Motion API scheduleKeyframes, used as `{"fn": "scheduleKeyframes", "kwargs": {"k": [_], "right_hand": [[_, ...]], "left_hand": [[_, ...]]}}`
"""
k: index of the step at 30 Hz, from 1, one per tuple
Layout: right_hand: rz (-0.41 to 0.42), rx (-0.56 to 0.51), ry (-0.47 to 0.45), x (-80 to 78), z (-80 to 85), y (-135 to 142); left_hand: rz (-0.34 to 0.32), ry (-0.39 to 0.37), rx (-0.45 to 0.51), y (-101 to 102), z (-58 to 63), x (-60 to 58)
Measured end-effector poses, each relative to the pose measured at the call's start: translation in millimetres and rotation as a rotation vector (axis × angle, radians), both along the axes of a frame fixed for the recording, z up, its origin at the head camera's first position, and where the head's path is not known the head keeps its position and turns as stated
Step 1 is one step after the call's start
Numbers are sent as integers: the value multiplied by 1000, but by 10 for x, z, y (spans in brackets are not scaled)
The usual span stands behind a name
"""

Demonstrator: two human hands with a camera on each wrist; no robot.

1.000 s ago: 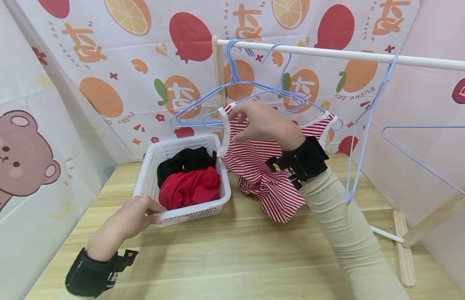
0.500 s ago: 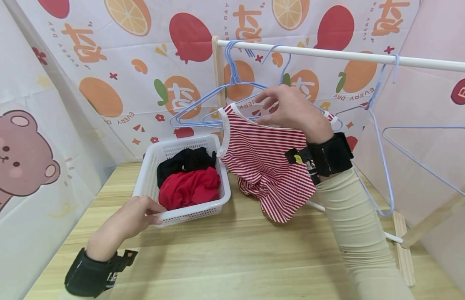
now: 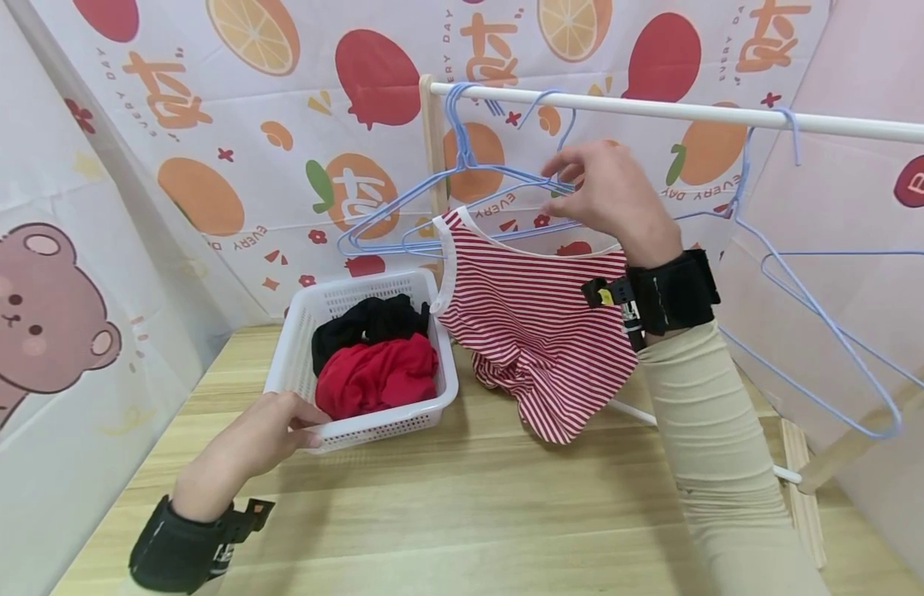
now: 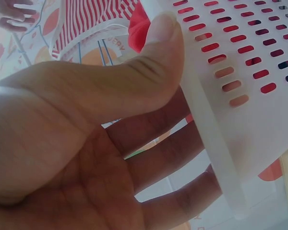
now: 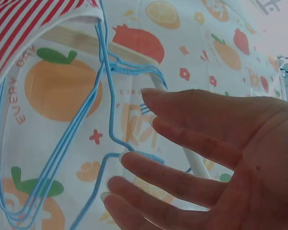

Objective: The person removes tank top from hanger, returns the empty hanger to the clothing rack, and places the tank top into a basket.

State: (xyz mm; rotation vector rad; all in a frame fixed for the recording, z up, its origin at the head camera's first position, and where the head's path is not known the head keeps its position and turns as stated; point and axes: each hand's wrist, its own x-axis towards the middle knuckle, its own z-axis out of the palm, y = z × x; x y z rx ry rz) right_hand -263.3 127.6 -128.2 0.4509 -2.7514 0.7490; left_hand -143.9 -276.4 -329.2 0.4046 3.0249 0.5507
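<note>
My left hand (image 3: 257, 439) grips the near left rim of a white perforated basket (image 3: 391, 420), its thumb and fingers on either side of the edge in the left wrist view. Inside lie a crumpled red garment (image 3: 380, 377) and a black one (image 3: 365, 327). A red-and-white striped sleeveless top (image 3: 536, 306) hangs on a blue hanger (image 5: 110, 105) to the basket's right. Just above its neckline, my right hand (image 3: 611, 190) is raised near that hanger, fingers apart and relaxed in the right wrist view. The hand hides the top's right shoulder.
A white rail (image 3: 641, 108) on wooden posts runs across the back to the right. Several bare blue hangers (image 3: 462, 136) hang bunched at its left end, and another hanger (image 3: 736, 207) dangles to the right, beside my right forearm. A wooden table (image 3: 432, 513) lies beneath.
My right hand has moved up and right, away from the top's left shoulder. The hanger by my forearm has swung outward to the right. My left hand has stayed on the basket.
</note>
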Motion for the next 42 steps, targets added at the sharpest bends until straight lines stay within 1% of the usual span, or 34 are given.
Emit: {"fn": "scheduleKeyframes", "kwargs": {"k": [3,6,14,23,27,31,35,42], "right_hand": [[-38,26,-10,-40,40,1],[-54,50,-20,-85,78,9],[-20,121,-73,-208,133,31],[40,187,-153,-326,231,6],[43,211,-175,-351,246,-5],[20,234,-162,-363,253,-33],[1,245,-118,-370,253,-59],[-33,190,-18,-393,204,-61]], "left_hand": [[-5,1,4,1,-4,2],[-10,6,5,-1,-9,3],[9,-5,3,0,-12,2],[-2,5,6,-7,-23,3],[-2,4,7,-4,-15,6],[-2,7,7,-1,-10,9],[-1,9,6,0,-9,8],[-1,7,8,-5,-13,3]]}}
